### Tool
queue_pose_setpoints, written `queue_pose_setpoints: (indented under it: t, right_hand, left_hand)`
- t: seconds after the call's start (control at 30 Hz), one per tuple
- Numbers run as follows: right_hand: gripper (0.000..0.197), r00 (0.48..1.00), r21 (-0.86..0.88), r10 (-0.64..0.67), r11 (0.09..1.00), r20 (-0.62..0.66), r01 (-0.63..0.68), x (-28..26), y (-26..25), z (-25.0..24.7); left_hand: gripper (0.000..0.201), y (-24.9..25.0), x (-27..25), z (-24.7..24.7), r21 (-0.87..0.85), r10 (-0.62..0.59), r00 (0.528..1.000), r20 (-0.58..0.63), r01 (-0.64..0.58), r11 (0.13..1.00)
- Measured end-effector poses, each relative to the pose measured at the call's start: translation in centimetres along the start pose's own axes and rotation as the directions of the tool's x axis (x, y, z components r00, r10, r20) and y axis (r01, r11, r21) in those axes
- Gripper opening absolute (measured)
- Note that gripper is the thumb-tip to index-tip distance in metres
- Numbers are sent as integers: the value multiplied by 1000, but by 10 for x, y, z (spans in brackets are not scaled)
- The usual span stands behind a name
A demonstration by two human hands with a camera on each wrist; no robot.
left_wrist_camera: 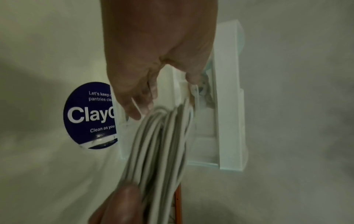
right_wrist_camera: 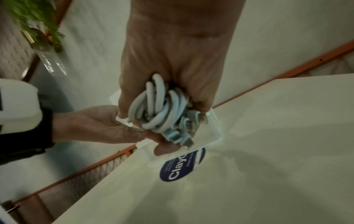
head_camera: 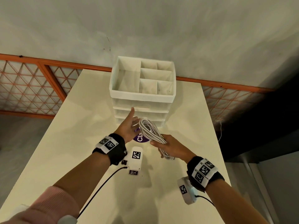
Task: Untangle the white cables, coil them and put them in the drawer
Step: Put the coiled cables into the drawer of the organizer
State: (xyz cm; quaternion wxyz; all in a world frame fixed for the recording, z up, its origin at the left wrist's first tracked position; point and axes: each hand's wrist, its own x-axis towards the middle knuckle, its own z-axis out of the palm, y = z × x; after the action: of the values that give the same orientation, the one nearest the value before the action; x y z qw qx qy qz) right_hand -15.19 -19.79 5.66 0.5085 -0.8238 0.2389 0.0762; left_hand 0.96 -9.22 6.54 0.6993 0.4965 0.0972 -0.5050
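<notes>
The right hand (head_camera: 168, 147) squeezes the coiled white cables (head_camera: 151, 131) just above the table (head_camera: 80, 126). The left hand (head_camera: 129, 126), fingers straight, reaches toward the shut drawer (head_camera: 150, 113). A weak squeeze could let the loops spring apart and tangle.

A cream table top (head_camera: 80, 126) fills the middle of the head view. On it sits a round purple sticker (head_camera: 139, 138), white letters "Cla" showing; from the left wrist it reads "Let's keep", "pantries", "Clean as you". Behind the table runs an orange railing (head_camera: 53, 62) with a diamond mesh panel (head_camera: 24, 88) under it, against a pale grey wall (head_camera: 145, 26). Up in the right wrist view, blurred green foliage (right_wrist_camera: 36, 22).
</notes>
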Motion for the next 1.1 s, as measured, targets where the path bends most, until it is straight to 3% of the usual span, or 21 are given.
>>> queue_pose_setpoints:
  t: [0.1,0.3,0.4,0.57,0.63,0.77,0.9,1.0,1.1]
  right_hand:
    - [30,999,69,52,996,-13,-51,1,12,-7]
    - [32,998,101,55,993,-15,-53,-4,5,-20]
    - [19,999,85,49,995,2,-49,-13,-4,-27]
    - [10,997,41,-36,999,67,34,-13,-37,-39]
    - [5,993,-36,-82,996,89,86,0,-53,-42]
    - [36,982,-353,-99,923,162,152,45,-76,-40]
    - [40,968,-575,8,806,253,143,85,-80,-30]
    - [40,965,-579,76,811,252,88,102,-68,-24]
    - [48,974,-479,127,878,187,-22,106,-53,-21]
  left_hand:
    - [69,-1,11,2,-64,66,997,-37,-68,996]
    - [47,-10,17,4,-74,95,995,-30,-97,993]
    - [45,-19,12,-2,-41,102,994,-43,-104,994]
    - [54,-39,-8,-14,77,136,989,-56,-132,988]
    - [56,-46,-10,-19,51,129,991,-43,-127,991]
    - [51,-49,-15,-27,2,107,993,-49,-107,994]
    - [41,-47,-16,-28,-36,96,993,-62,-99,994]
    - [42,-46,-16,-28,-41,94,994,-56,-96,995]
    - [43,-47,-15,-28,-49,94,994,-59,-97,994]
